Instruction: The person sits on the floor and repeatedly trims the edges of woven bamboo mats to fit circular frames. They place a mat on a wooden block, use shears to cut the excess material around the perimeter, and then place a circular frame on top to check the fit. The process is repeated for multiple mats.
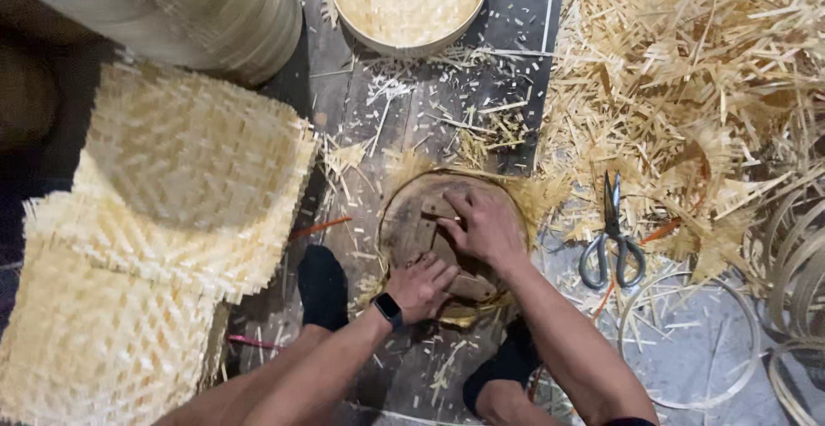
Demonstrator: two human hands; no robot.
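A round dark wooden form (411, 220) lies on the plank floor inside a thin bamboo ring, with frayed woven strips sticking out around its far edge. My left hand (421, 284), a dark watch on its wrist, presses on the form's near side with fingers spread. My right hand (481, 224) lies flat on the top of the form, fingers pointing left. Both palms bear down on the wood; neither hand holds a loose object. My two feet in black socks (322, 287) flank the form.
A stack of square woven bamboo mats (163, 220) fills the left. A finished round woven tray (404, 1) sits at the top. Scissors (612, 241) lie right of the form. A heap of bamboo trimmings (687, 74) and loose bamboo hoops (687, 340) occupy the right.
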